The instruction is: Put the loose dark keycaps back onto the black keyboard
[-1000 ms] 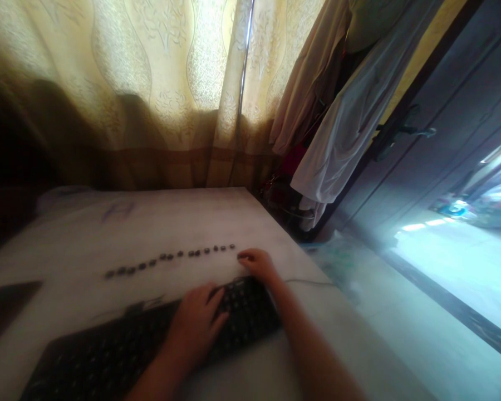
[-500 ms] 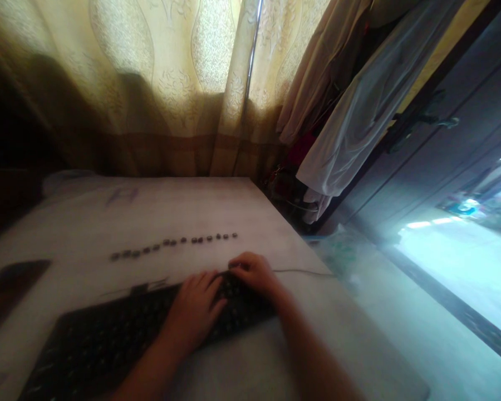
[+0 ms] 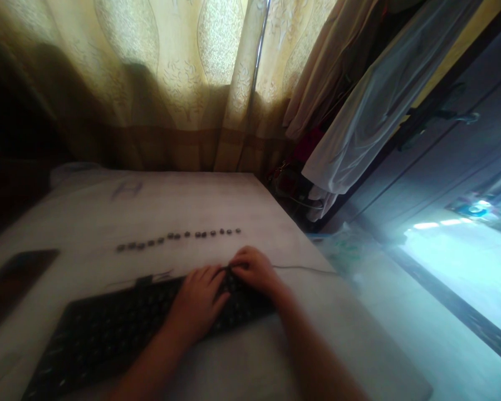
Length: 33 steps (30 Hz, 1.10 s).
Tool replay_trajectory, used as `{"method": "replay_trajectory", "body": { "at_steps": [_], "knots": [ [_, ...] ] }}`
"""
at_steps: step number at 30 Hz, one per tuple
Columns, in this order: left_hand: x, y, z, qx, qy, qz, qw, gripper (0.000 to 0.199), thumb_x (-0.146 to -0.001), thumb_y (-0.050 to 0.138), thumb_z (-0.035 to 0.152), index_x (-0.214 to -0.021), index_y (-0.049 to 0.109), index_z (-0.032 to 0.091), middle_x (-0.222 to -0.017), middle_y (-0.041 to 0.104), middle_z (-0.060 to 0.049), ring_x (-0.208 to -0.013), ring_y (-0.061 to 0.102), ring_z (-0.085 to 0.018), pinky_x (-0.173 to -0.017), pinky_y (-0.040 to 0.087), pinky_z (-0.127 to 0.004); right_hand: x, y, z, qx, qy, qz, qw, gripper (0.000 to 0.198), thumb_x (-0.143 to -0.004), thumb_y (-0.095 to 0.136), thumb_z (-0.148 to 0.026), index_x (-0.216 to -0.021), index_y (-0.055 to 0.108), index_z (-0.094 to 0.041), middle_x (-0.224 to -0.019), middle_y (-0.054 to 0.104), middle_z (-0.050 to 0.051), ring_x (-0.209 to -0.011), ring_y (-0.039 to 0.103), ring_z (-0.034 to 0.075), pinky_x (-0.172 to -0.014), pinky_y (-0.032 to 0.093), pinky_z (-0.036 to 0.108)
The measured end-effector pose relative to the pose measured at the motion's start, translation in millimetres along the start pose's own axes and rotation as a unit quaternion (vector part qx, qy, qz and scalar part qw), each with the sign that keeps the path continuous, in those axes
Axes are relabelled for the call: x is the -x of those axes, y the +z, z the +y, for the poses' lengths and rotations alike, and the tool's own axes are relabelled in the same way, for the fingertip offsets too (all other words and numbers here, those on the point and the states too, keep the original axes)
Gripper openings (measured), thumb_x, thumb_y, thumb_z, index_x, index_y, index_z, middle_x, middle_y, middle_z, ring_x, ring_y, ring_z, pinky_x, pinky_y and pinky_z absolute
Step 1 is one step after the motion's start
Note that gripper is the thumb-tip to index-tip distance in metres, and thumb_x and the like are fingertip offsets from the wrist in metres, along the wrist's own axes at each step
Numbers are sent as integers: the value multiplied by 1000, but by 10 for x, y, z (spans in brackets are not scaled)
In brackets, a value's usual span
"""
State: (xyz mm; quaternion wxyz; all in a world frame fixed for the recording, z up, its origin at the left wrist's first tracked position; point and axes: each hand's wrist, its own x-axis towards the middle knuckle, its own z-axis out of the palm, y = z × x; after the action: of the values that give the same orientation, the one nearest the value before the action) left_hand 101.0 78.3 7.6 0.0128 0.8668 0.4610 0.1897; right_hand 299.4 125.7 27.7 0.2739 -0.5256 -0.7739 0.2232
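Left hand: fingers extended across the black rectangular keyboard. Right hand: fingers curled at its far edge (grip cannot be determined), near small dark pieces.

Before you, the long black plastic keyboard lies aslant on the white rectangular table, your left hand over its middle, your right hand at its far edge, farther right. Behind the keyboard stretches a row of small dark pieces; left of that row lies a flat dark object. Beyond the table hangs the yellow fabric curtain, with the pale cloth garment to its right.
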Motion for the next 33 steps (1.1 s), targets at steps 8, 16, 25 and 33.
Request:
{"method": "replay_trajectory", "body": {
  "at_steps": [8, 16, 25, 33],
  "knots": [
    [-12, -31, 28, -6, -4, -9, 1000, 42, -88, 58, 37, -126, 57, 19, -129, 63, -9, -118, 57, -27, -103, 43, -47, -15, 64, 47, 27, -14, -17, 999, 16, -75, 74, -19, -88, 79, -26, -94, 68, 4, -93, 60, 20, -87, 46, 34],
    [6, -1, 19, 0, 1, 0, 1000, 46, -89, 56, 36, -133, 53, 22, -132, 61, -8, -119, 56, -27, -104, 41, -47, -18, 60, 64, 12, 3, -36, 999, 13, -76, 74, -22, -88, 79, -26, -94, 69, 4, -92, 61, 19, -87, 46, 33],
    [7, -6, 15, 9, -1, -4, 1000, 45, -90, 55, 36, -132, 54, 22, -133, 61, -9, -120, 55, -27, -104, 41, -48, -39, 42, 37, -8, 24, -58, 998, 15, -76, 74, -19, -89, 79, -26, -96, 70, 3, -93, 62, 19, -88, 46, 32],
    [10, -3, 10, 13, -1, 1, 1000, 43, -91, 53, 37, -132, 54, 24, -133, 61, -8, -119, 55, -26, -104, 41, -47, -33, 0, 81, -39, -4, -84, 996, 20, -80, 69, -19, -96, 77, -27, -98, 72, 3, -94, 65, 18, -90, 48, 33]
  ]
}}
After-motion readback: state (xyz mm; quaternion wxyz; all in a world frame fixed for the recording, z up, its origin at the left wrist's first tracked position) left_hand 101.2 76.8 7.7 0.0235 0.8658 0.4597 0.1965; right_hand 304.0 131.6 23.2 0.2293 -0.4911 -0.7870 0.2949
